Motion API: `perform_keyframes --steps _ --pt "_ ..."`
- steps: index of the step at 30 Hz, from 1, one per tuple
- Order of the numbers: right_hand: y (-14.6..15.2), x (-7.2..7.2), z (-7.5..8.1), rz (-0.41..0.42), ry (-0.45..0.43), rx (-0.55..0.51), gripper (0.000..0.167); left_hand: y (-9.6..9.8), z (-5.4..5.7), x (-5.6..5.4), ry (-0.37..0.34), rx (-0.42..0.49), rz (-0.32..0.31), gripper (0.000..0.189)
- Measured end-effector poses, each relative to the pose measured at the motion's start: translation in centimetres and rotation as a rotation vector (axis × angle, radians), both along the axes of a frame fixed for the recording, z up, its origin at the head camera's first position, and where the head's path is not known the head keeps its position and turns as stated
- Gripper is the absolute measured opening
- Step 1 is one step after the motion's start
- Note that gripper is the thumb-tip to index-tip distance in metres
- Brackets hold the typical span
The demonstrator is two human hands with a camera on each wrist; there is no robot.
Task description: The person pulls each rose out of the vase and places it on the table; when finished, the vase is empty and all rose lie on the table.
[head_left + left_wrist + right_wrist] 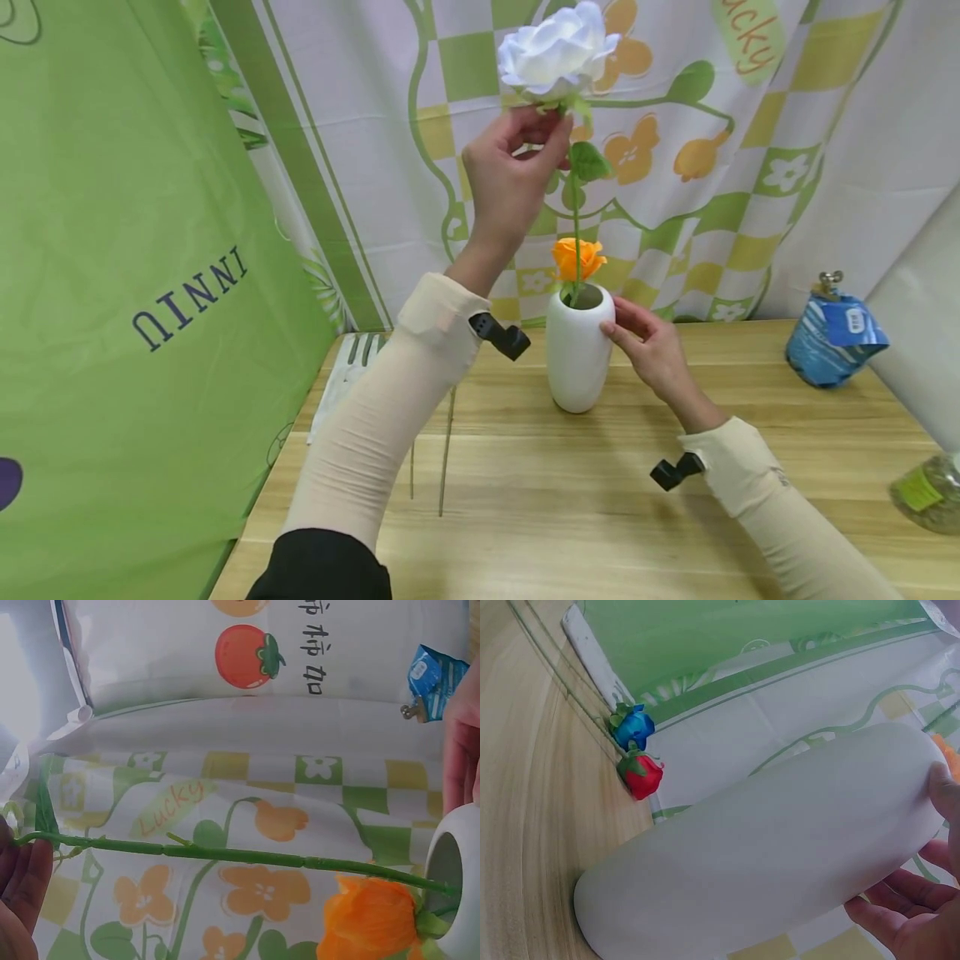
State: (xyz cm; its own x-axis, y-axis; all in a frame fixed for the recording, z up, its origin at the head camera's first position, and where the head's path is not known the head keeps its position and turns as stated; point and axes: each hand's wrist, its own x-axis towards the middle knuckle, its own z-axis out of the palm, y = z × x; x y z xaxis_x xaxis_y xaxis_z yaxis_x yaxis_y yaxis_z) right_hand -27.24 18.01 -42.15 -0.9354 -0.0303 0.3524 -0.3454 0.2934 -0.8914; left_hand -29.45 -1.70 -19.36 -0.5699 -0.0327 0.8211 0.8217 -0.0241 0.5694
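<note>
High up in the head view, my left hand [506, 175] pinches the stem of a white artificial rose [557, 52] just below its bloom. Its long green stem [225, 855] runs down into the mouth of a white vase [577, 358], which stands upright on the table. An orange rose [578, 258] sits in the vase too, its bloom just above the rim. My right hand [654, 354] holds the vase from the right near its top, thumb and fingers on either side in the right wrist view. Inside the vase, the stem ends are hidden.
Left on the wooden table [525, 517] lie two thin stems, with a blue rose [635, 726] and a red rose [643, 776] at their far ends. A white slotted item [341, 379] is beside them. A clipped blue bag [832, 342] and a jar [930, 493] stand right; a patterned curtain [375, 167] hangs behind.
</note>
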Motion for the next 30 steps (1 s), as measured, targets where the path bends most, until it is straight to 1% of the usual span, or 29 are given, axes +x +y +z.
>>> perform_keyframes --steps 4,6,7,10,13,14,18,22,25,26,28,30 --pt "0.0 -0.1 0.0 0.000 0.010 -0.001 0.052 0.0 1.0 0.0 -0.049 0.003 -0.001 0.015" --pt "0.0 -0.1 0.0 0.001 0.015 -0.002 0.051 0.0 1.7 0.0 -0.078 0.021 -0.010 0.015" --pt "0.0 -0.1 0.0 0.002 0.014 -0.005 0.051 0.0 2.0 0.0 -0.080 0.031 -0.015 0.016" --pt "-0.1 -0.1 0.0 0.006 0.014 -0.006 0.052 0.0 2.8 0.1 -0.051 0.053 -0.031 0.015" --pt "-0.1 -0.1 0.0 0.008 0.018 -0.018 0.051 0.1 3.2 0.2 -0.006 0.060 -0.032 0.015" --pt "-0.1 -0.1 0.0 0.008 0.022 -0.018 0.051 0.1 3.3 0.2 -0.005 0.061 -0.026 0.015" --pt "-0.1 0.0 0.0 0.009 0.031 -0.027 0.050 0.0 3.9 0.4 -0.059 0.070 0.021 0.015" --pt "-0.2 0.0 0.0 0.007 0.024 -0.026 0.050 -0.3 4.5 0.8 -0.076 0.081 0.047 0.016" --pt "-0.2 0.0 0.0 0.003 0.022 -0.027 0.050 -0.4 5.1 1.2 -0.087 0.073 0.060 0.016" --pt "-0.2 0.0 0.0 0.001 0.024 -0.025 0.050 -0.4 5.3 1.3 -0.107 0.067 0.067 0.016" --pt "-0.1 0.0 -0.1 -0.001 0.028 -0.025 0.050 -0.5 5.5 1.4 -0.140 0.053 0.083 0.017" --pt "-0.1 0.0 -0.1 -0.001 0.032 -0.024 0.050 -0.6 5.5 1.2 -0.158 0.036 0.102 0.017"
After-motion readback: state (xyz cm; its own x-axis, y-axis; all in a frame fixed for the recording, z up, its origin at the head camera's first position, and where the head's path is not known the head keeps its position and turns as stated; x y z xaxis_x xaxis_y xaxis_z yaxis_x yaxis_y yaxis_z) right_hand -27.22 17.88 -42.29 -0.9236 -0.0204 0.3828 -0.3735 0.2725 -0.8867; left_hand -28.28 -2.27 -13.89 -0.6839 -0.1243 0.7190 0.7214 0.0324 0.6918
